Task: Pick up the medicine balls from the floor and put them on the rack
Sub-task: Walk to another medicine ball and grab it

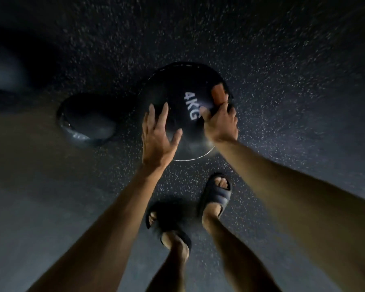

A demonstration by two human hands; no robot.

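Head view, ball: the round black medicine ball marked 4KG is at centre frame, over the dark speckled rubber floor.
Left hand: the left hand is spread wide with straight fingers at the ball's lower left side and grasps nothing; contact is unclear.
Right hand: the right hand has its fingers curled round the ball's right edge, just below an orange patch.
Second ball: a dark rounded ball lies left of centre.
Feet: dark slide sandals, lower centre.
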